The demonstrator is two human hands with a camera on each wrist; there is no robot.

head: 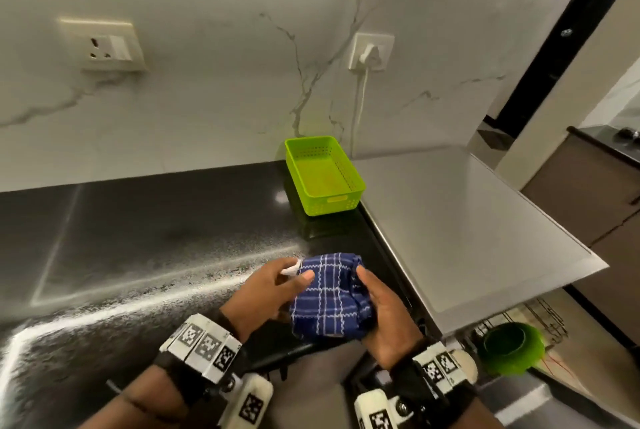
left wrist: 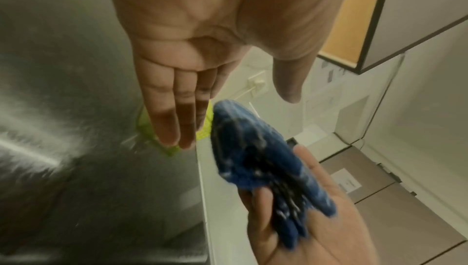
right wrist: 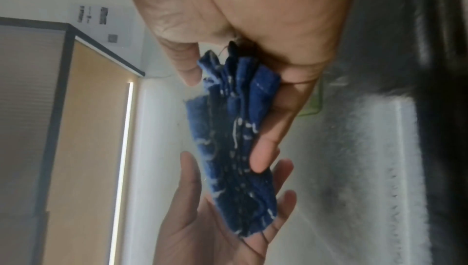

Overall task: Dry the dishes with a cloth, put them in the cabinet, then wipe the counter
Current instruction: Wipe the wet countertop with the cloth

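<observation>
A blue checked cloth (head: pixel 332 297) is bunched up between my two hands, just above the front edge of the black counter (head: pixel 138 238). My right hand (head: pixel 377 304) grips it from the right, thumb on top. In the right wrist view the thumb and fingers of the right hand (right wrist: pixel 253 29) pinch the folded cloth (right wrist: pixel 235 149). My left hand (head: pixel 291 278) lies flat against the cloth's left side. In the left wrist view the left hand (left wrist: pixel 182 99) shows straight fingers and holds nothing beside the cloth (left wrist: pixel 255 159).
An empty green basket (head: pixel 346 201) stands at the back of the counter by the wall. A grey flat surface (head: pixel 467 220) adjoins the counter on the right. Below it, a green bowl (head: pixel 509 347) sits in a wire rack. A white cable (head: pixel 360 106) hangs from a wall socket.
</observation>
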